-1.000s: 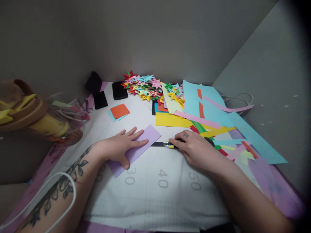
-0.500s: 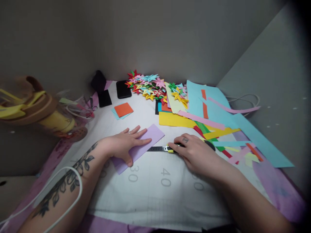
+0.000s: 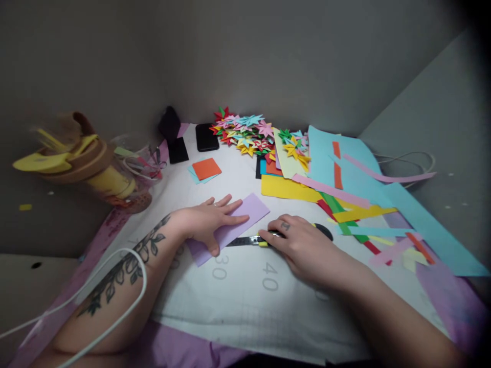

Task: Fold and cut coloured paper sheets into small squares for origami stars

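Observation:
A folded lilac paper [image 3: 251,207] lies slanted on the white sheet with printed numbers. My left hand [image 3: 209,222] presses on it, fingers spread and thumb near its lower edge. My right hand [image 3: 299,240] is wrapped round a utility knife [image 3: 276,234] with a black and yellow handle. Its long blade [image 3: 240,240] is extended to the left, lying flat at the lower edge of the lilac paper; the tip seems to be under the paper, inside the fold. Most of the handle is hidden by my right hand.
Folded paper stars [image 3: 245,130] are heaped at the back, beside a black phone [image 3: 207,137]. Orange and blue paper squares [image 3: 207,168] lie left of centre. Coloured strips [image 3: 345,214] and light blue sheets [image 3: 322,148] cover the right. A drink cup [image 3: 111,179] stands left; a white cable [image 3: 143,286] crosses my left forearm.
The view has shifted, so the whole scene sits further right. The knife has slid slightly left and down along the lilac paper's edge. My left hand stays pressed on the paper.

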{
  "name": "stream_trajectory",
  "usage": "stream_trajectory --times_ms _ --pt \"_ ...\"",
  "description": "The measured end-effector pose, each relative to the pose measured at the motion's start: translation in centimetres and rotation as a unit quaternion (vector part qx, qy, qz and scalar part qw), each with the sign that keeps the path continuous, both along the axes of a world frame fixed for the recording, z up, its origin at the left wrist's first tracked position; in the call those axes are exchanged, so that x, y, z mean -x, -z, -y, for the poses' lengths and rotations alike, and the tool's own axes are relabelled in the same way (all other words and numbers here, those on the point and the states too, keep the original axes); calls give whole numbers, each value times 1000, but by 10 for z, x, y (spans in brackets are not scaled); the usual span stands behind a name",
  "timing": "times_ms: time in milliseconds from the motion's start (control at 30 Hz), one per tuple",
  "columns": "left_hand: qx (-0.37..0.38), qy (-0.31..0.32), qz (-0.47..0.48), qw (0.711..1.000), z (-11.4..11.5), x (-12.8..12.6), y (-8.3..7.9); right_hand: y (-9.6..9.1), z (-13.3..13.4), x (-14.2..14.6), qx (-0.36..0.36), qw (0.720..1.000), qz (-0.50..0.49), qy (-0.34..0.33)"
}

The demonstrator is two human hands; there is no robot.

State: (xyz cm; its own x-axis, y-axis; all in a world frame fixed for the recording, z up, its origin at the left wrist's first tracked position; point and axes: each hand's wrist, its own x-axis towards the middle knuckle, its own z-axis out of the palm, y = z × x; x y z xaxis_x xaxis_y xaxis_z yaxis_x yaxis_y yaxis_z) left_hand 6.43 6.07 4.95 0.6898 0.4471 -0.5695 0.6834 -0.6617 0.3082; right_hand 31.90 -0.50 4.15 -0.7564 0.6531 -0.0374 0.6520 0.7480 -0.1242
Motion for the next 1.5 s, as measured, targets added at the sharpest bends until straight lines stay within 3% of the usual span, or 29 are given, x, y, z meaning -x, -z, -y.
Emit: stream_trajectory --times_ms 833,1233,1500 --pt "5 -15 26 1000 4 0 -3 3 5 7 -20 999 -13 -30" --pt "1 -21 29 999 4 -1 -2 0 11 25 3 999 -1 -41" --pt "4 -27 43 999 4 2 -1 -5 26 55 61 992 -4 -112"
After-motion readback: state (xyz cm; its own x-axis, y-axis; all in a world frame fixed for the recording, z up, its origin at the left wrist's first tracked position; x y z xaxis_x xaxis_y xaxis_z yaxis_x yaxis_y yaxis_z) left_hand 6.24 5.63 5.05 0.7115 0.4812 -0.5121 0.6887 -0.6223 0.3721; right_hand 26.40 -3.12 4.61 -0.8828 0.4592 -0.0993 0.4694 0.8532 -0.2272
